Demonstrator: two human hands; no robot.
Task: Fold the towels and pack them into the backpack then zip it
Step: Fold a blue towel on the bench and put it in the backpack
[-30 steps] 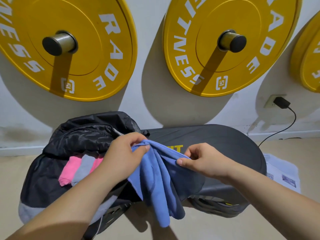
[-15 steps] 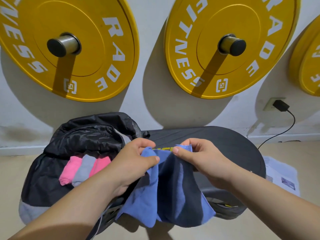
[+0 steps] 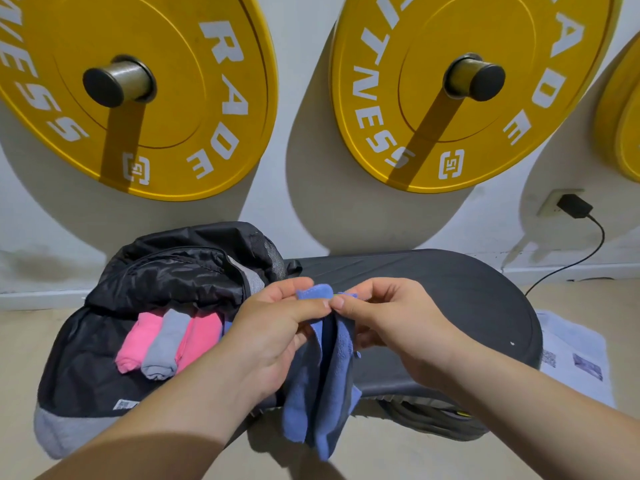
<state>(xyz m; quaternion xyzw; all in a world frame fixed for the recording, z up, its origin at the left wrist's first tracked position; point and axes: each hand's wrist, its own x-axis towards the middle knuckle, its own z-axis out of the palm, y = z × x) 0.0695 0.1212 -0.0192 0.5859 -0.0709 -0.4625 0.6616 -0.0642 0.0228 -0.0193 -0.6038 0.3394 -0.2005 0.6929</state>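
Just right of the black backpack (image 3: 166, 271), the left hand (image 3: 273, 327) and right hand (image 3: 391, 323) pinch the top of a blue towel (image 3: 325, 386), which hangs seemingly folded. Inside the backpack lie pink and grey towels (image 3: 159, 348).

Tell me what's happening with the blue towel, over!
Left hand and right hand both pinch blue towel at its top; it hangs folded. Backpack open, pink towels and grey towel inside. Nothing seen blocking the opening.
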